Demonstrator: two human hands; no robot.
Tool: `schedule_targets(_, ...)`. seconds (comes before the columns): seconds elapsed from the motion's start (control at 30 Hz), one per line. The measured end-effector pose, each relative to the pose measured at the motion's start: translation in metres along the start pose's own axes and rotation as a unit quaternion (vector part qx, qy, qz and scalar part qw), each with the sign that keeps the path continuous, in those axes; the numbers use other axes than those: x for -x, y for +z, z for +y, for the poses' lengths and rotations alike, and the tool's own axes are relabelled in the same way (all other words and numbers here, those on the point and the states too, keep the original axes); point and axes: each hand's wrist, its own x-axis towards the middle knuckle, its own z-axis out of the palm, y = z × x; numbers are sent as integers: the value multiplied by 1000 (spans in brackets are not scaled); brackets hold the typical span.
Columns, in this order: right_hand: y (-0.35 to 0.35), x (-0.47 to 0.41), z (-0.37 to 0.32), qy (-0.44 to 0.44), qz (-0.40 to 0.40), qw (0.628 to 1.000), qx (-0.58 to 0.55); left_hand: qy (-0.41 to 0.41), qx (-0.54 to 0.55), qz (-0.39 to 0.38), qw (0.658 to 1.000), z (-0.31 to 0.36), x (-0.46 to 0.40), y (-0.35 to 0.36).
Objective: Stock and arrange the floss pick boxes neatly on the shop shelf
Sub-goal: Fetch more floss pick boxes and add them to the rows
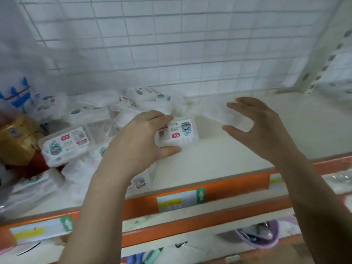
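My left hand (pixel 141 138) grips a white floss pick box (pixel 180 131) with a cartoon label, which stands on the cream shelf (pixel 238 157) near its middle. To its right, my right hand (pixel 264 130) hovers above the shelf with fingers and thumb spread round a blurred translucent floss pick box (pixel 222 114). More floss pick boxes lie in a loose pile (pixel 133 100) behind and left of my left hand. One separate box (pixel 64 145) lies label up at the left.
A wire grid (pixel 171 44) backs the shelf. Crumpled clear plastic wrap (pixel 38 189) and a gold and red package (pixel 17 141) lie at the left. An orange front rail (pixel 228 184) carries price tags. A lower shelf holds a purple item (pixel 261 237).
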Motion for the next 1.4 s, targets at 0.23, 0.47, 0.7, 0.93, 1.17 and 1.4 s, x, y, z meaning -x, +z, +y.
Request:
schedule_targets(0.23,-61,85,42,117,47,991,42,106,63,-69,990,66,-21,39)
schedule_targets(0.47,-126,164,112,182,123,974,60,196,86,-102,971,176,-46,90)
schedule_targets(0.7,-207,254,226,244,163,953,75,207,158,-103,960,321,-56,162)
schedule_targets(0.93,-279,307,323,266,157,948,83,193,159,-117,961,441,-81,207)
schedule_targets(1.17,-316,311,414,283,189,937,79,219,155,-131,954,520,-138,250)
schedule_targets(1.4,-343,271,534,264,204,938,97,211,172,-106,956,586,-231,319)
